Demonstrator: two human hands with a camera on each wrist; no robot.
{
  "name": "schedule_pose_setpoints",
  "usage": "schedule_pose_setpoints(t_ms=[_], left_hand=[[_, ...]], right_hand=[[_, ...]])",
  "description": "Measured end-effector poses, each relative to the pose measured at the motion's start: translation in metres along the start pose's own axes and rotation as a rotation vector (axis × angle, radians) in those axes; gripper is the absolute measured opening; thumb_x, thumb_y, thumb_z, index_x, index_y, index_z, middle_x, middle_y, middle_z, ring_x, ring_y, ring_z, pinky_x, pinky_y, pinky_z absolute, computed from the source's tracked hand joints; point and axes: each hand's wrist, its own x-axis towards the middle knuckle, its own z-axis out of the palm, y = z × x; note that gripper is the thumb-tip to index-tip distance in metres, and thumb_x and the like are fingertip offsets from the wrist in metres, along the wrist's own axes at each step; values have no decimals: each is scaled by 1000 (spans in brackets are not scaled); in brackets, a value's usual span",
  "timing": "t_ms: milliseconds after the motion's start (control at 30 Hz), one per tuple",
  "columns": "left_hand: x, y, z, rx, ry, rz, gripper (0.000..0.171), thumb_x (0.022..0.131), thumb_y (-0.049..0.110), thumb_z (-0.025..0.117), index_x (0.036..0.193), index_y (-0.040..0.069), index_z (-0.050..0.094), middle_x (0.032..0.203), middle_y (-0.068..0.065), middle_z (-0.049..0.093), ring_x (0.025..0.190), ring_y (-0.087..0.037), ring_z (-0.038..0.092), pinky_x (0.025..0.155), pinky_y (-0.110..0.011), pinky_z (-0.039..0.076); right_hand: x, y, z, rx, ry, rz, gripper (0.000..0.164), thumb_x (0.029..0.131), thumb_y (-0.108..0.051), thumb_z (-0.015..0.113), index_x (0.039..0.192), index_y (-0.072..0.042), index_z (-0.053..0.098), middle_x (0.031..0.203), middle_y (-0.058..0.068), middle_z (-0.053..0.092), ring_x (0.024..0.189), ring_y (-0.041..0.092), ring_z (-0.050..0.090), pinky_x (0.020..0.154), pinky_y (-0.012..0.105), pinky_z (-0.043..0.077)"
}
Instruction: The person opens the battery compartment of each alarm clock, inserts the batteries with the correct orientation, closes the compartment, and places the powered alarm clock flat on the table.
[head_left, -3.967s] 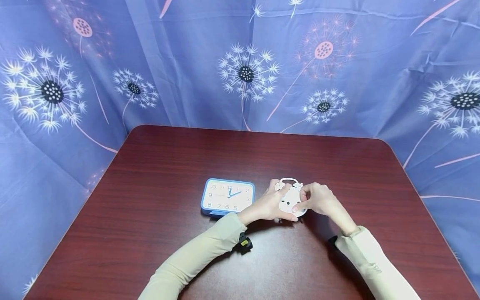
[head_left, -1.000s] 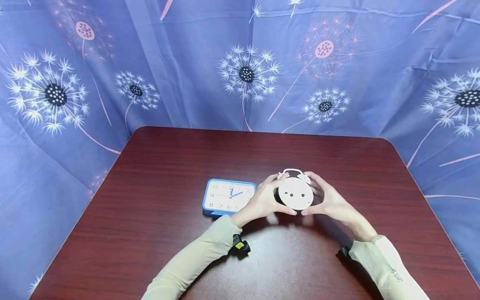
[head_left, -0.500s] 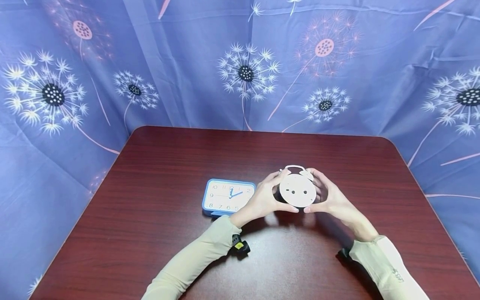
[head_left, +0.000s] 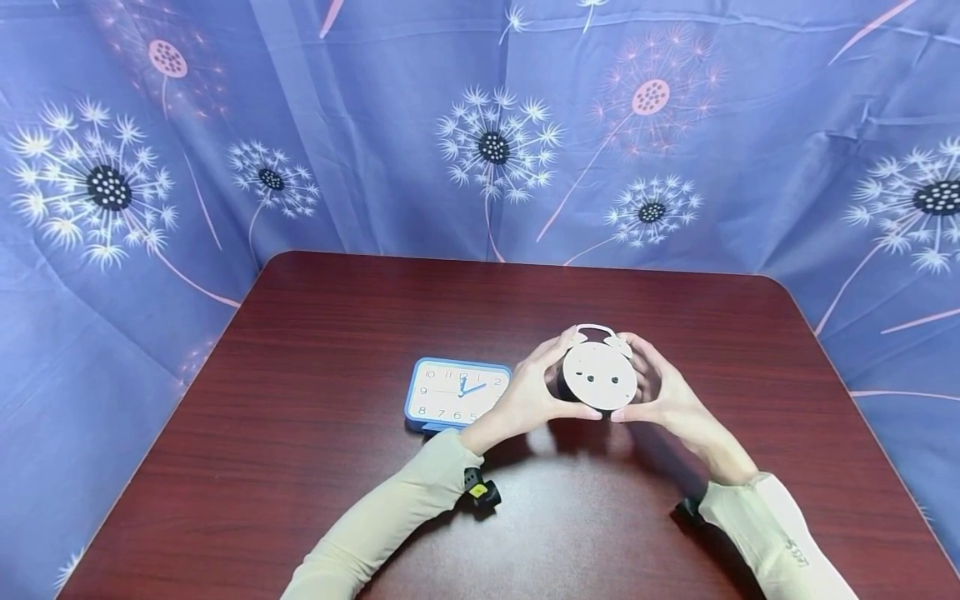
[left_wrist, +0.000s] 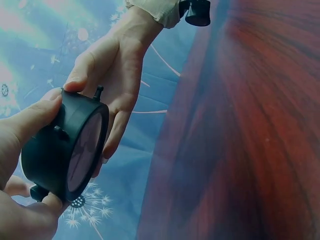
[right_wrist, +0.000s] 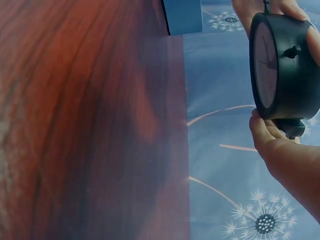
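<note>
A round twin-bell alarm clock (head_left: 600,377) with a handle on top is held between both hands, its white-looking back with small dark knobs towards me. My left hand (head_left: 534,390) grips its left side, thumb at the lower edge and fingers up by the bell. On the opposite side my right hand (head_left: 666,393) grips it the same way, and the two thumb tips almost meet below. The clock's body (left_wrist: 55,140) appears dark in the left wrist view. Its dial (right_wrist: 266,65) faces away from me in the right wrist view.
A blue rectangular clock (head_left: 454,392) with a white dial stands left of the left hand, partly covered by it. The dark red wooden table (head_left: 337,317) ends at a blue dandelion-patterned curtain (head_left: 375,125) behind.
Four seconds ago the right hand's fingers were bunched at the clock's right side; now both hands hold it by its sides. Over the last second the clock has moved slightly up and right.
</note>
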Motion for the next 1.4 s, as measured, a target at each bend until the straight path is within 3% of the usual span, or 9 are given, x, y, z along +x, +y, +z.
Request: schedule_pose_setpoints(t_ms=[33, 267, 600, 833, 1000, 1100, 1400], left_hand=[[0, 1, -1, 22, 5, 3, 105, 61, 22, 92, 150, 21, 36, 148, -7, 44, 136, -18, 44, 111, -33, 37], [2, 6, -2, -67, 1, 40, 103, 64, 17, 91, 151, 18, 35, 152, -7, 40, 140, -15, 38, 114, -30, 32], [4, 10, -2, -148, -5, 65, 103, 65, 10, 89, 151, 12, 32, 156, -8, 33, 143, -16, 32, 114, -26, 31], [4, 12, -1, -287, -31, 44, 107, 69, 1, 85, 154, 16, 22, 155, -9, 30, 142, -16, 34, 112, -21, 32], [4, 14, -1, -363, -50, -13, 110, 71, -1, 82, 155, 15, 14, 161, -4, 18, 146, -10, 26, 112, -19, 30], [3, 14, -1, -378, -52, -47, 109, 72, 0, 82, 155, 13, 13, 163, 0, 12, 146, -7, 20, 112, -18, 28], [3, 12, 2, -356, -44, -51, 106, 73, 2, 81, 155, 12, 15, 161, -1, 21, 146, -8, 24, 113, -18, 27]], right_hand=[[0, -1, 1, 4, 3, -7, 97, 67, 23, 69, 149, -4, 23, 139, -6, 51, 118, 4, 56, 86, 22, 53], [-2, -7, 4, 43, 27, -54, 96, 68, 24, 67, 149, -2, 23, 138, -5, 51, 114, 5, 57, 84, 22, 53], [-2, -3, 8, 169, 2, -141, 90, 70, 24, 65, 147, -4, 27, 142, -3, 49, 120, 5, 54, 88, 21, 52], [1, 5, 7, 211, -3, -173, 88, 71, 15, 69, 146, -7, 29, 140, -2, 48, 123, 5, 51, 92, 19, 49], [0, 6, 10, 225, 22, -160, 87, 70, 13, 70, 145, -7, 30, 137, -2, 48, 123, 4, 50, 95, 17, 47], [-1, 7, 11, 248, 30, -149, 85, 70, 15, 68, 144, -8, 32, 136, -2, 49, 123, 4, 49, 96, 17, 45], [-3, 2, 18, 303, 51, -130, 83, 72, 20, 63, 143, -6, 30, 134, -3, 50, 120, 4, 51, 96, 18, 46]])
